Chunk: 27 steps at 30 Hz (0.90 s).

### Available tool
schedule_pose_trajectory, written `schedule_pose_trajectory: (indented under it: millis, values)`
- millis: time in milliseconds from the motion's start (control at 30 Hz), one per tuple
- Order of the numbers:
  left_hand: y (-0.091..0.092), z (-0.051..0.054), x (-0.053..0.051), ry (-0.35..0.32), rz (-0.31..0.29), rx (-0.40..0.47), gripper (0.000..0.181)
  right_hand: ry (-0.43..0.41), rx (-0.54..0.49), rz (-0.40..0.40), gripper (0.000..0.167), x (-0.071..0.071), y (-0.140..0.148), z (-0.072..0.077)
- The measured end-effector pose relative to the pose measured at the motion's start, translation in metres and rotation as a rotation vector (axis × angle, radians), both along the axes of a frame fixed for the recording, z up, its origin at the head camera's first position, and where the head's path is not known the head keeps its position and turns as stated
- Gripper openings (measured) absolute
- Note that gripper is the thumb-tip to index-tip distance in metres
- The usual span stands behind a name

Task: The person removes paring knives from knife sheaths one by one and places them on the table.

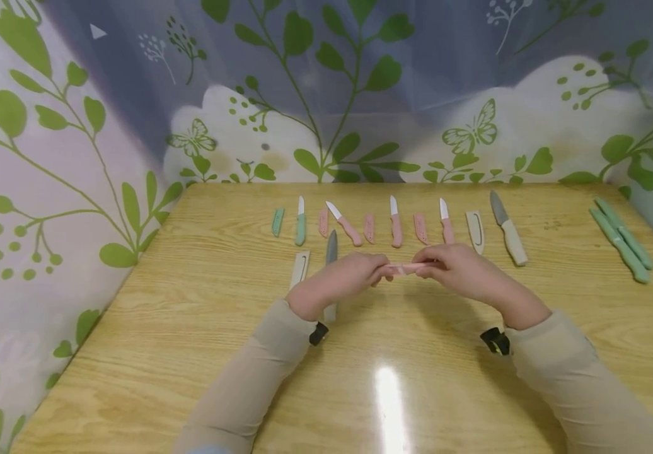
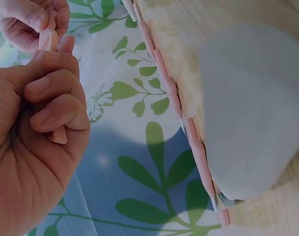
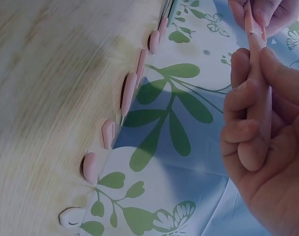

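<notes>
In the head view both hands meet above the table, with a slim pink knife and cover (image 1: 401, 269) spanning them. My left hand (image 1: 340, 280) pinches the cover end; the left wrist view shows this left hand (image 2: 41, 118) with its fingers curled round the pink cover (image 2: 59, 135). At the other end, my right hand (image 1: 465, 277) grips the handle. In the right wrist view the right hand (image 3: 275, 128) wraps a rounded pink handle (image 3: 257, 108), which lines up with the cover (image 3: 249, 20). Little of the blade shows between them.
Behind the hands stands a row with a green knife (image 1: 300, 228), several pink knives and covers, a cream cover (image 1: 475, 232) and a cream knife (image 1: 509, 230). Another grey-bladed knife (image 1: 331, 247) and cream cover (image 1: 299, 268) lie by the left hand. Green knives (image 1: 621, 243) lie far right.
</notes>
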State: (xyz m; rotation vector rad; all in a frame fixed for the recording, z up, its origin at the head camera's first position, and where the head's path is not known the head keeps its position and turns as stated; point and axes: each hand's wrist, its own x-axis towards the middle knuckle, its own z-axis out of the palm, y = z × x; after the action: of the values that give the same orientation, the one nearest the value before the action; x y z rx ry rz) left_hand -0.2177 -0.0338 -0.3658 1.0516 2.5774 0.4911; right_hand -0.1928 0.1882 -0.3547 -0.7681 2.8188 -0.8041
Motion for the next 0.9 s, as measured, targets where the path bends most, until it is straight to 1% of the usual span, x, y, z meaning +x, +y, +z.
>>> schedule_pose_trajectory:
  millis: [100, 267, 500, 700, 900]
  values:
    - [-0.0001, 0.0012, -0.0004, 0.003, -0.007, -0.001, 0.031, 0.004, 0.010, 0.008, 0.018, -0.0007, 0.0004, 0.0013]
    - [-0.0005, 0.0023, 0.0001, -0.009, -0.006, 0.002, 0.030, -0.022, -0.001, 0.007, 0.017, -0.0003, 0.0016, 0.0021]
    - [0.0003, 0.0004, 0.0003, -0.015, -0.004, 0.002, 0.032, -0.043, 0.001, 0.005, 0.017, 0.0010, 0.0022, 0.0012]
    - [-0.0012, 0.0000, 0.0008, -0.016, 0.000, 0.014, 0.030, -0.037, -0.014, 0.009, 0.017, 0.0007, 0.0027, 0.0005]
    - [-0.0008, 0.0008, 0.0009, -0.014, -0.003, 0.009, 0.028, -0.032, -0.019, 0.019, 0.015, 0.0015, 0.0030, 0.0029]
